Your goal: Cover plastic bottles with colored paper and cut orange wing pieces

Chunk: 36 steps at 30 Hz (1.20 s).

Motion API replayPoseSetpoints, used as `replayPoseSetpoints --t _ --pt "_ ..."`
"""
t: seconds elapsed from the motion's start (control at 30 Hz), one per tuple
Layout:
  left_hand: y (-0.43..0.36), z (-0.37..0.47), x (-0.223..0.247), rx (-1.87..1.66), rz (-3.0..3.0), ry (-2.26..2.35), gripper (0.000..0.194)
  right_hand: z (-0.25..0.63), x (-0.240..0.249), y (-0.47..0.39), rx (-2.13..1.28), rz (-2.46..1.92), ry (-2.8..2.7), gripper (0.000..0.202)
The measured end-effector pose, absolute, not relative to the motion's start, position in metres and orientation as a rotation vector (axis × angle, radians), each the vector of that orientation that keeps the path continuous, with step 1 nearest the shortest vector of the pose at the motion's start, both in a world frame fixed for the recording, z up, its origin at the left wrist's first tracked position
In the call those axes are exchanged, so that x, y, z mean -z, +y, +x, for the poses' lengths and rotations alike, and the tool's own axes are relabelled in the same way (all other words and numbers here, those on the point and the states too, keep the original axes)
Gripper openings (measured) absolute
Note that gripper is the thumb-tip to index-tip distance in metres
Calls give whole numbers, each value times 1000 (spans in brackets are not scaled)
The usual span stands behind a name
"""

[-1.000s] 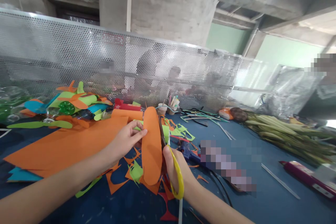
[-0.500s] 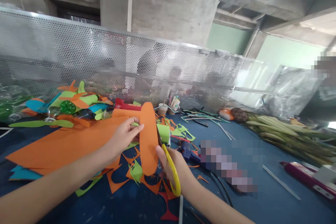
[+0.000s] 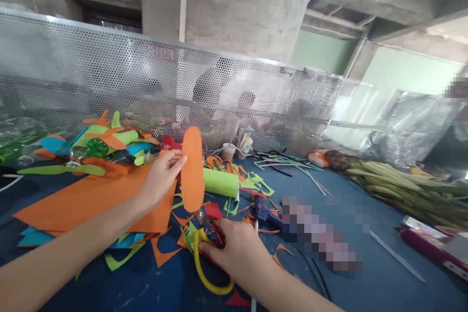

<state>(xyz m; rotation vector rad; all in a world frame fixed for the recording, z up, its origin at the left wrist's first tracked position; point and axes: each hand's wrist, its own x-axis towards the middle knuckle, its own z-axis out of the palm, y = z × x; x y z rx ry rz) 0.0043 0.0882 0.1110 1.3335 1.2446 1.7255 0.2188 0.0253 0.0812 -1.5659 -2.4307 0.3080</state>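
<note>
My left hand (image 3: 161, 175) pinches an orange paper strip (image 3: 192, 170) with rounded ends by its left edge, holding it upright above the table. Lower and to the right, my right hand (image 3: 241, 248) is closed on scissors (image 3: 204, 285); a yellow handle loop shows, and the blades are mostly hidden. Behind the strip lies a light-green paper-wrapped cylinder (image 3: 221, 183). Orange and green paper scraps (image 3: 166, 251) are strewn beneath both hands. Beside my left forearm rests a stack of large orange paper sheets (image 3: 95, 200), with blue sheets under it.
A blue glue gun (image 3: 263, 210) lies right of the scraps. Bottle models with paper propellers (image 3: 109, 136) crowd the back left. Cups of pens (image 3: 244, 148) stand by the perforated metal screen (image 3: 146, 68). Dry leaves (image 3: 380, 180) and a purple box (image 3: 431, 246) are at the right.
The scissors have come away from the orange strip and moved down and left with my right hand. My left hand has shifted the strip slightly up and left.
</note>
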Motion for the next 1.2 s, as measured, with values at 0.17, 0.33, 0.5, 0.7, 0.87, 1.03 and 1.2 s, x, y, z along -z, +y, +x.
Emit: replayPoseSetpoints --t 0.17,0.33,0.5,0.7,0.87,1.03,1.2 --pt "80 18 -105 -1587 1364 1228 33 220 -82 26 -212 -1359 -2473 23" --pt "74 28 -99 -1429 1362 1146 33 230 -82 39 -340 -1088 -2121 38" --pt "66 36 -97 -1307 1381 1073 35 238 -85 52 -465 -770 -2064 21" --pt "58 42 -99 -1180 1420 960 34 235 -83 65 -789 -817 -1624 21" --pt "55 46 -94 -1110 1402 866 33 233 -80 74 -1004 -801 -1506 36" --pt "54 50 -90 -1119 1288 801 36 235 -84 72 -986 -819 -1490 38" --pt "48 52 -94 -1086 1392 837 42 234 -87 70 -988 -781 -1451 35"
